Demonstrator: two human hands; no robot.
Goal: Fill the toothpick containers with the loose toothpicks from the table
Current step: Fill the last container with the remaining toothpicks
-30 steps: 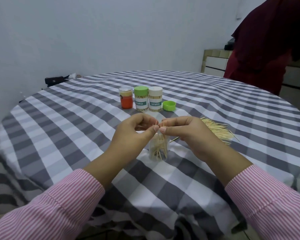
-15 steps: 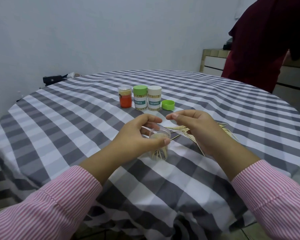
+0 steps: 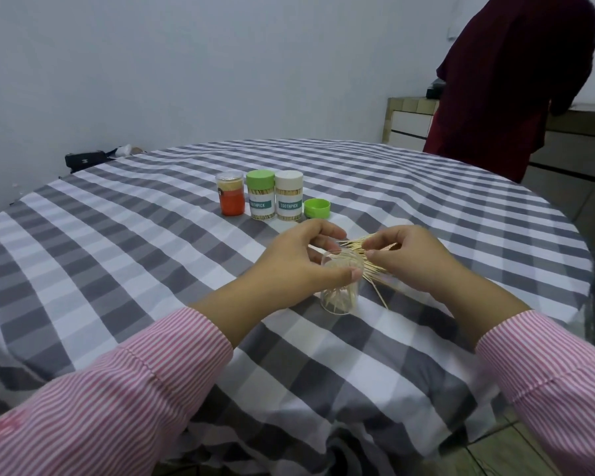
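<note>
A clear open container [image 3: 340, 290] stands upright on the checked tabletop [image 3: 152, 255], a few toothpicks leaning inside it. Just beside it on the right, the loose toothpicks [image 3: 368, 259] lie fanned in a pale heap. Farther back, three capped containers stand in a row: an orange-labelled one [image 3: 231, 197], a green-lidded one [image 3: 261, 194] and a white-lidded one [image 3: 289, 195], both full. A loose green lid [image 3: 317, 208] lies beside them.

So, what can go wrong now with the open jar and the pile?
1. The left hand grips the jar near its rim; a nudge might tip it and spill the few toothpicks inside.
2. The right hand pinches at the pile; the thin sticks could scatter over the cloth.
</note>
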